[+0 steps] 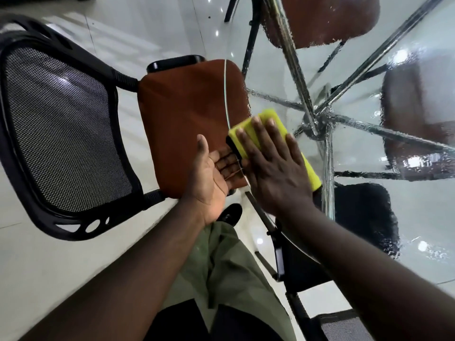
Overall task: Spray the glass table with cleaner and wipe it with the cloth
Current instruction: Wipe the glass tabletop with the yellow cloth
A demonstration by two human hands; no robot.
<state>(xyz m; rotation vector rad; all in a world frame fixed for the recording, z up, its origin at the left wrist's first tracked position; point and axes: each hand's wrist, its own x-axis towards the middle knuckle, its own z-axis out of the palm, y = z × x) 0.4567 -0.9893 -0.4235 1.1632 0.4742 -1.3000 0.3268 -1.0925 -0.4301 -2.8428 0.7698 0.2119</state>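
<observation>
Yellow cloth [268, 114] — flat under right grip [275, 173]

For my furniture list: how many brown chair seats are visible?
3: the left seat beside the glass table; the top seat and the right seat seen through the glass. Others may be hidden.

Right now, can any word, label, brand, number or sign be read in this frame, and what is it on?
None: no text can be read anywhere in this view.
The yellow cloth under the right hand is plain.
The wet glass table, the orange chair seat and the black mesh chair back show no print, label or logo.
</observation>
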